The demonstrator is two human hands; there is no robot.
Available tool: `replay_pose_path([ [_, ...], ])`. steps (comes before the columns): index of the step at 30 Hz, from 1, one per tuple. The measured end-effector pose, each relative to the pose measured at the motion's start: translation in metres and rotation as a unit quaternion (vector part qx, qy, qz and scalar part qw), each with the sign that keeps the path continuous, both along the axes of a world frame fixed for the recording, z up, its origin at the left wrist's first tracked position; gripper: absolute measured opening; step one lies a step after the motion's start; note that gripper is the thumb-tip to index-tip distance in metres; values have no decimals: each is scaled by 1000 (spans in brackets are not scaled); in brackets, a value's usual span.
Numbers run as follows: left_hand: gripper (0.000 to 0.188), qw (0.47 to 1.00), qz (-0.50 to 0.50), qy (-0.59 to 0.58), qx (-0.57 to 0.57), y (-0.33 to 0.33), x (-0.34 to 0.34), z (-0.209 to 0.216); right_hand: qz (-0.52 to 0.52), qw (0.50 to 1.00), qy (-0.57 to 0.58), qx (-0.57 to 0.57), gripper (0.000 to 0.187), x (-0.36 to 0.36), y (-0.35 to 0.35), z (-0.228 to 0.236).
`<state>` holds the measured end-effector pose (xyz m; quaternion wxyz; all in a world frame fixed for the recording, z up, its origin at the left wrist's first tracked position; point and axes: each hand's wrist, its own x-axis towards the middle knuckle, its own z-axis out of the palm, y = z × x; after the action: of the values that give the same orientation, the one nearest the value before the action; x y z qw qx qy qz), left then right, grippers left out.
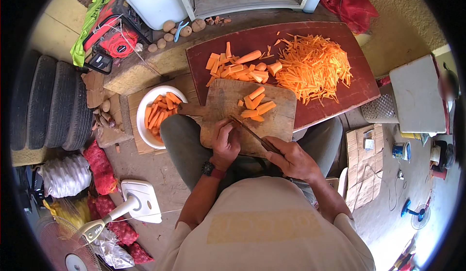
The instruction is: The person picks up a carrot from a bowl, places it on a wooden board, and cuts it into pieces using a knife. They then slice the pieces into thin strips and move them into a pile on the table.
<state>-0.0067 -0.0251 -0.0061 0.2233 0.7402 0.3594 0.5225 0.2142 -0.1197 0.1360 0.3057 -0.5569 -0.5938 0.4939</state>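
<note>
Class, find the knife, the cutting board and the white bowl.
Knife (251,132), head view: on the blade.
Cutting board (221,99), head view: bare wood, left side.
White bowl (147,98), head view: inner wall, upper left.

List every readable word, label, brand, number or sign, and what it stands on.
No text reads clearly enough to quote.
Pale shirt: lettering on a yellow band, too faint.
Red generator: label too small.
Blue-and-white tub: print too small.
Dark wristwatch: face too small.

1. The left hand (226,144) is loosely curled in front of the body.
2. The right hand (294,160) is closed in a grip.
3. The left forearm (201,195) and right forearm (325,188) angle inward.
</note>
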Motion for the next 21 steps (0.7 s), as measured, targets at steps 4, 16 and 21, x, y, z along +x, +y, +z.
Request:
replay_pose_path([
  [4, 34, 1000, -12, 7, 14, 1, 2, 2, 13, 999, -44, 29, 30, -1, 1, -19],
  [16, 33, 1000, 3, 11, 7, 3, 2, 4, 0, 1000, -6, -10, 27, 5, 7, -4],
  [21, 32, 1000, 5, 11, 6, 3, 2, 5, 9, 999, -8, -34, 28, 6, 8, 5],
])
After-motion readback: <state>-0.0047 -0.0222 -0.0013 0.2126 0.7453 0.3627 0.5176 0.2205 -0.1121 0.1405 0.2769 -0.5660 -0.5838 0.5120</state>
